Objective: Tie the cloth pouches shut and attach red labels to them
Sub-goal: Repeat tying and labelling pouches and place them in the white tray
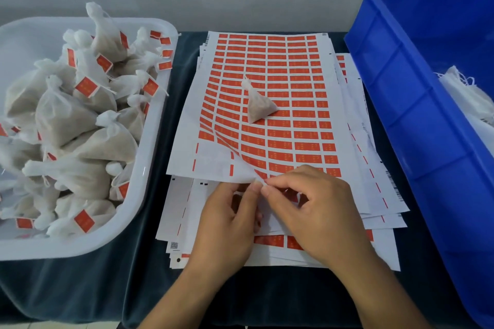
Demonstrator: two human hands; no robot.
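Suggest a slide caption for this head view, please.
Both hands peel a red label sheet beneath one tied white cloth pouch.

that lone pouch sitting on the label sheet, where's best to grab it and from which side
Probably pinch the pouch at its gathered neck, the narrow end pointing up toward the far left, coming from above. The body widens into a soft filled bulge that would likely squash or slip, while the neck is thin enough for two fingertips. Nothing crowds it on the top label sheet, so a straight descent looks clear.

Blue crate (417,104) cut off at right.
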